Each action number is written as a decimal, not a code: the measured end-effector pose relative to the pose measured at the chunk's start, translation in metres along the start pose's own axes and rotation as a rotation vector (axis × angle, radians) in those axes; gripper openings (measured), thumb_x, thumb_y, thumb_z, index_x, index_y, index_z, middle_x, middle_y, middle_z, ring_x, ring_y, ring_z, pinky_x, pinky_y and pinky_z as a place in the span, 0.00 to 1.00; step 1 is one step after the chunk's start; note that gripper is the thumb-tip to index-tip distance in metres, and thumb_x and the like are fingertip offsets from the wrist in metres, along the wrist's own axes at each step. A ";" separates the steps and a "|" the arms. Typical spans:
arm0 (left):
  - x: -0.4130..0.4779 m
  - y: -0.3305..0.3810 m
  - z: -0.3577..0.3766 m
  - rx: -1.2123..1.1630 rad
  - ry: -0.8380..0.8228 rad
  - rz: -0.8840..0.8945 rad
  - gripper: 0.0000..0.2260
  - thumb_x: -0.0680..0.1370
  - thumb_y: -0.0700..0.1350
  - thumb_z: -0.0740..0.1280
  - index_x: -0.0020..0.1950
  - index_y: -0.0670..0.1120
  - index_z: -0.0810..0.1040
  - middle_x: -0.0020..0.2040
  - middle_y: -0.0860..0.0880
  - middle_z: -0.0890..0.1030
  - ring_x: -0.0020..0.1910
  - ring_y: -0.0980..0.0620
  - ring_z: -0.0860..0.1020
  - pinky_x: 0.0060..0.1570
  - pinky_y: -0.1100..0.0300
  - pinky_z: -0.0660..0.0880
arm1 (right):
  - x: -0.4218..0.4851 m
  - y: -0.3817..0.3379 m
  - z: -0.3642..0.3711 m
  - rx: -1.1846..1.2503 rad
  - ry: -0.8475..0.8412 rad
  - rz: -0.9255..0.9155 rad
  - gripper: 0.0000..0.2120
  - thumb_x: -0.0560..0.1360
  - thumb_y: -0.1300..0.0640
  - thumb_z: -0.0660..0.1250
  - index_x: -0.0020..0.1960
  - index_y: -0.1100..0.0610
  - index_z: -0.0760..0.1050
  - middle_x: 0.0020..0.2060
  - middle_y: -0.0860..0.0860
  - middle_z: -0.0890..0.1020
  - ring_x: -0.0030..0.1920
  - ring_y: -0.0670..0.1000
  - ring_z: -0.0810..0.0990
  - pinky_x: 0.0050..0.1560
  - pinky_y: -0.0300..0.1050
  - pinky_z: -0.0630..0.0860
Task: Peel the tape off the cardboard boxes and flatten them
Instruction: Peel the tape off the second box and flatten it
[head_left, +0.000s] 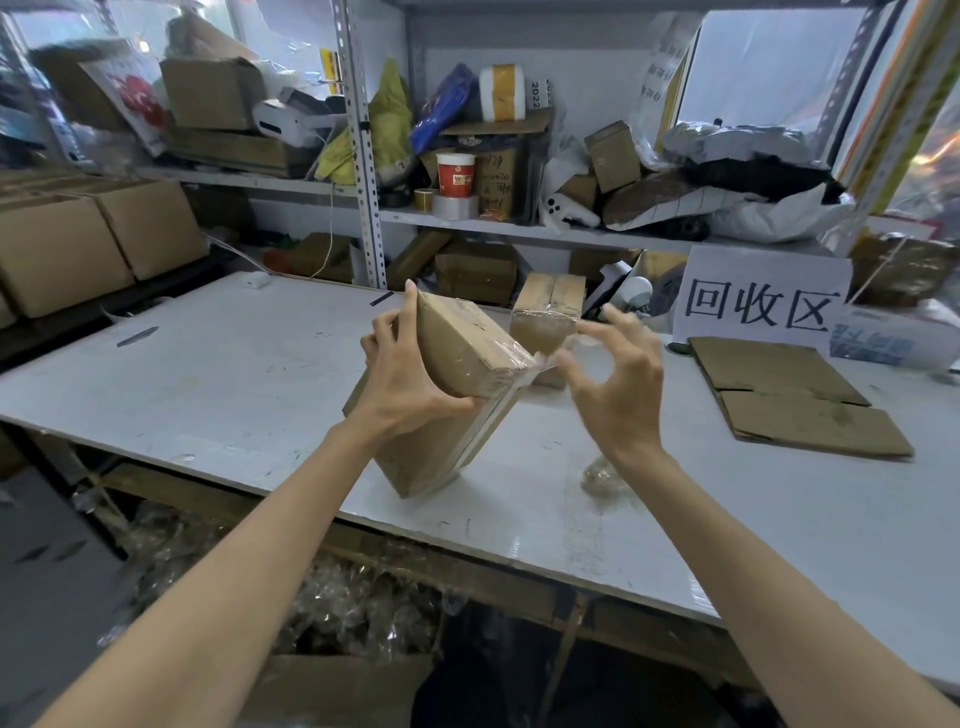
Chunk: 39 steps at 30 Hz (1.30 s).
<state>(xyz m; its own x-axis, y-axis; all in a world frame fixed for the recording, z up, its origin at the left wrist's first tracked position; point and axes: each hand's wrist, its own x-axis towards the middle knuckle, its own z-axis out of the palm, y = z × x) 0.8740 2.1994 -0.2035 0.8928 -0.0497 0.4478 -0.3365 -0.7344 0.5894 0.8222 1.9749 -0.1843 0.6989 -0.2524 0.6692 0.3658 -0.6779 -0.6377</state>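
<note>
Two taped boxes show on the white table. The one in hand, a brown cardboard box, sits dead centre, tilted, with its lower edge on the tabletop. The second box stands just behind it at 1 o'clock.

- Left hand: fingers curled round the upper end of the box, thumb along the far edge, steadying it.
- Right hand: thumb and forefinger look to pinch the lifted end of the clear tape at the box's 3 o'clock corner, other fingers spread and curved. The pinch is blurred, so I hold that loosely.

Handling, my read: one hand props the box, so it is probably light. The board is stiff but will crush at the corners. The tape is thin, glossy and clingy, and likely to tear if pulled sideways. I would grip the board edges and peel low along the seam.

Containers:
- Held box is closed, so I cannot see its contents.
- Flattened cardboard lies at 3 o'clock, below the sign.
- A tape wad rests on the table at 5 o'clock.
- Under the table edge at 7 o'clock, an open carton sits below a heap of crumpled clear film.
</note>
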 end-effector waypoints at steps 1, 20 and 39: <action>0.000 -0.001 -0.002 -0.003 0.005 0.000 0.66 0.50 0.72 0.72 0.79 0.55 0.40 0.69 0.50 0.58 0.61 0.53 0.57 0.65 0.47 0.66 | 0.006 0.001 -0.003 -0.011 0.021 0.031 0.15 0.72 0.55 0.72 0.58 0.58 0.79 0.62 0.54 0.77 0.64 0.52 0.72 0.65 0.40 0.65; -0.014 0.018 -0.001 -0.001 -0.048 0.231 0.63 0.56 0.65 0.78 0.80 0.53 0.44 0.72 0.50 0.56 0.66 0.51 0.60 0.61 0.55 0.63 | 0.010 0.013 0.006 -0.047 -0.366 0.251 0.02 0.68 0.62 0.76 0.41 0.61 0.84 0.34 0.53 0.84 0.36 0.45 0.79 0.40 0.41 0.76; -0.017 0.019 -0.006 -0.042 -0.093 0.245 0.62 0.55 0.61 0.79 0.79 0.54 0.45 0.71 0.51 0.57 0.66 0.50 0.60 0.63 0.51 0.66 | 0.012 0.023 -0.002 0.103 -0.456 0.266 0.03 0.68 0.66 0.76 0.41 0.64 0.83 0.29 0.53 0.83 0.26 0.44 0.81 0.29 0.34 0.77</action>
<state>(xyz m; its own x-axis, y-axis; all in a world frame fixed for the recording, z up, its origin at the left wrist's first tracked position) 0.8506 2.1906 -0.1963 0.8060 -0.2863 0.5181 -0.5566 -0.6643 0.4989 0.8384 1.9549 -0.1903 0.9632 -0.0651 0.2609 0.1824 -0.5548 -0.8118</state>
